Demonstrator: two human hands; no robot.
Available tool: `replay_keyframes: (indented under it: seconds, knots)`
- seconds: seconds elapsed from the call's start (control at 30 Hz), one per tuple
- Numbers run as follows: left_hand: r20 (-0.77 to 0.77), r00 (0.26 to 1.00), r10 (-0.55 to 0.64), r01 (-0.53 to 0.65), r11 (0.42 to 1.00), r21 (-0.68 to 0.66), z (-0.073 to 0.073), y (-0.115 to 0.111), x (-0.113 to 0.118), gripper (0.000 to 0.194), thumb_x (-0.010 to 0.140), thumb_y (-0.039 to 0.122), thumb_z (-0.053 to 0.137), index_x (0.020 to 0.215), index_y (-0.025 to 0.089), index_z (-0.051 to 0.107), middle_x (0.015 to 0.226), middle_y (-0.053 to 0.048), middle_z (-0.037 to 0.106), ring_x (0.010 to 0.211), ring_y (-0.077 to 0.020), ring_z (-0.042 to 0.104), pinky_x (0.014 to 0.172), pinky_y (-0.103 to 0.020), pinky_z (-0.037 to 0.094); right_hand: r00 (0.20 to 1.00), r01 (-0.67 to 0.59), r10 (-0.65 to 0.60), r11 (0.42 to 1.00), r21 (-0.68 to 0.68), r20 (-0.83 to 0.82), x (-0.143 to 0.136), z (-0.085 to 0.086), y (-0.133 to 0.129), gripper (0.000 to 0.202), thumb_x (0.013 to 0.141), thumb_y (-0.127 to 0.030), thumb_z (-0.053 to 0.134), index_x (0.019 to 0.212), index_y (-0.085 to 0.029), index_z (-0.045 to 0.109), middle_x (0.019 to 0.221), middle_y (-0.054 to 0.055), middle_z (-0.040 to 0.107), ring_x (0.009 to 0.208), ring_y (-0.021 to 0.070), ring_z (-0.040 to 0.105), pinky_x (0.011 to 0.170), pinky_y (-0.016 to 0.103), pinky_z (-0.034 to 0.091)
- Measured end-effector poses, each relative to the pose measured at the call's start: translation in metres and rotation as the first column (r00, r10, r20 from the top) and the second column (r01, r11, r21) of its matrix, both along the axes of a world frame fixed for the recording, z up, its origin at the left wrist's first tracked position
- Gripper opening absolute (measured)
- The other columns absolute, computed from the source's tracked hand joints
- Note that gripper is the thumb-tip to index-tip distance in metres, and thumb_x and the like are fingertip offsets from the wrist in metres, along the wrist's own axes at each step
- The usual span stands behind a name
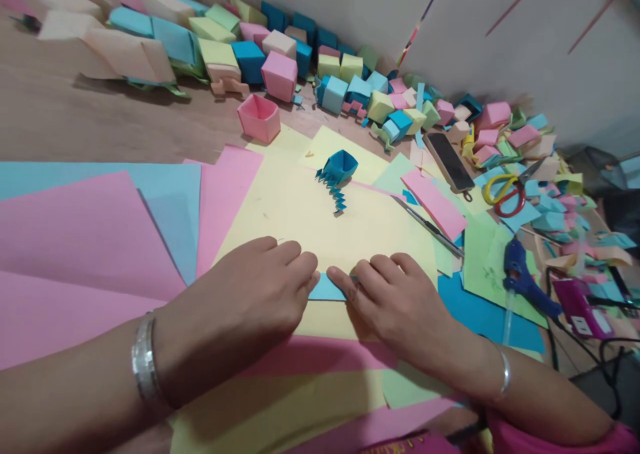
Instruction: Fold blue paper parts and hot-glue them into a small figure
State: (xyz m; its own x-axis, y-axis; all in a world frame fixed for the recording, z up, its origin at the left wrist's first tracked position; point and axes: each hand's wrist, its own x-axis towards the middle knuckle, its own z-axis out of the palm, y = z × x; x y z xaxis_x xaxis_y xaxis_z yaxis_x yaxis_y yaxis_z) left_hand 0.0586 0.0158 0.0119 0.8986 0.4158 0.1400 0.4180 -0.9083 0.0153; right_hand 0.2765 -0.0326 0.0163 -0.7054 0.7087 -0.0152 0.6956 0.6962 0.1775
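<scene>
A light blue paper strip lies on the cream paper sheet, partly covered by both hands. My left hand, fingers curled, grips the strip's left part. On its right part, my right hand presses with the thumb stretched inward and the other fingers bent. Only the middle of the strip shows between them. Beyond the hands sits a small dark blue paper box with a zigzag-folded blue strip beside it. A pink open paper box stands farther back.
Several folded paper boxes line the wall. At right lie a craft knife, a phone, scissors, a blue glue gun and its cables. Pink sheets spread at left.
</scene>
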Motion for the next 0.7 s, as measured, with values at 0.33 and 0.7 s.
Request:
replay_keyframes:
  seconds: [0.33, 0.7]
  knots:
    - [-0.038, 0.999, 0.013, -0.014, 0.999, -0.036, 0.002, 0.000, 0.001, 0.018, 0.081, 0.003, 0.052, 0.072, 0.018, 0.057, 0.070, -0.003, 0.053, 0.063, -0.0198, 0.044, 0.056, -0.034, 0.025, 0.984, 0.154, -0.165, 0.976, 0.151, 0.062, 0.008, 0.015, -0.027, 0.023, 0.083, 0.001, 0.044, 0.081, -0.011, 0.064, 0.068, 0.008, 0.055, 0.068, 0.0217, 0.045, 0.061, 0.039, 0.029]
    - [-0.054, 0.999, -0.001, -0.001, 0.999, -0.037, 0.009, 0.002, -0.001, 0.022, 0.082, 0.001, 0.049, 0.069, 0.017, 0.058, 0.068, -0.003, 0.054, 0.061, -0.0189, 0.042, 0.056, -0.033, 0.025, 0.986, 0.056, -0.054, 0.998, 0.010, -0.160, -0.005, -0.022, -0.010, 0.012, 0.085, -0.006, 0.050, 0.090, -0.015, 0.056, 0.085, 0.004, 0.053, 0.073, 0.0184, 0.042, 0.061, 0.035, 0.027]
